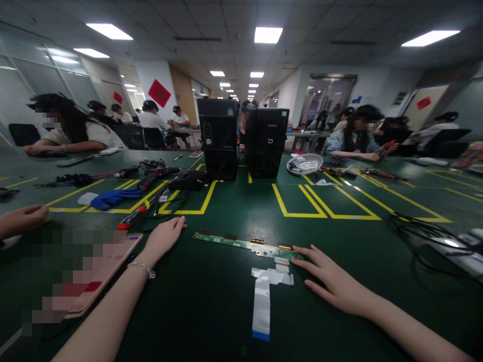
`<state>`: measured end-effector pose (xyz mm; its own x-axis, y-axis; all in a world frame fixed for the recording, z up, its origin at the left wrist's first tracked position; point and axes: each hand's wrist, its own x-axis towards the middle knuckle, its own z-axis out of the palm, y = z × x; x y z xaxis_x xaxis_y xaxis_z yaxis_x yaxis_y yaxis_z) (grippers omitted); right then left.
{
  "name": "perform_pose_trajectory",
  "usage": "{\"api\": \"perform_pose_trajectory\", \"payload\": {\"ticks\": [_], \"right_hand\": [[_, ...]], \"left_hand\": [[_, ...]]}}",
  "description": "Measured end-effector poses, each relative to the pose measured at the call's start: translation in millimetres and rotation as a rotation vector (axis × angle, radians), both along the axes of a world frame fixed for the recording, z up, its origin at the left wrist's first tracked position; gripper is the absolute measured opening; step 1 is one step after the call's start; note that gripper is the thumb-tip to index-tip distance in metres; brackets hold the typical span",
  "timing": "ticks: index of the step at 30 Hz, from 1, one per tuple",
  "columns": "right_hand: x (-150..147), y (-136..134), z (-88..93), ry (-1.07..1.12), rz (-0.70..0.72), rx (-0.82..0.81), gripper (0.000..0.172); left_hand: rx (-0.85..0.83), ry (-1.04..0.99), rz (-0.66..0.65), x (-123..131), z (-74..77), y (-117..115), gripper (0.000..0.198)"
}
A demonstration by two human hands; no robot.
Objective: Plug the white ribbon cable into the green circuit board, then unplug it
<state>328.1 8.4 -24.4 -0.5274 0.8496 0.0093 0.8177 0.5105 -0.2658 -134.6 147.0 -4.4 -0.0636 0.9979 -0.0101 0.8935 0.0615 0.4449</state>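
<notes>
A long, narrow green circuit board (241,243) with gold-coloured contacts lies on the green tabletop in front of me. From its right part a white flat ribbon cable (261,304) with a blue end runs toward me. My right hand (332,279) rests at the board's right end, fingers apart, with the fingertips on or right beside it. To the left of the board, my left hand (164,239) lies on the table with its fingers stretched out and holds nothing. A pink phone-like device (101,274), partly blurred out, lies left of my left forearm.
Two black computer towers (219,138) stand ahead. A red-and-black screwdriver (132,217), a blue glove (115,198) and dark cables lie at left. A white basket (304,164) sits behind right; black cables (418,241) lie far right. Another person's hand (28,220) shows at the left edge.
</notes>
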Motion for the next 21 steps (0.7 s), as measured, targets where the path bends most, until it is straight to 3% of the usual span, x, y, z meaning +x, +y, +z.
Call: {"api": "perform_pose_trajectory", "payload": {"ticks": [13, 21], "right_hand": [[-4, -2, -4.3, 0.019, -0.073, -0.003, 0.051], [14, -16, -11.5, -0.044, -0.130, 0.024, 0.052]], "left_hand": [[0.024, 0.010, -0.022, 1, -0.8, -1, 0.031], [0.000, 0.014, -0.031, 3, 1.8, -2, 0.031]]}}
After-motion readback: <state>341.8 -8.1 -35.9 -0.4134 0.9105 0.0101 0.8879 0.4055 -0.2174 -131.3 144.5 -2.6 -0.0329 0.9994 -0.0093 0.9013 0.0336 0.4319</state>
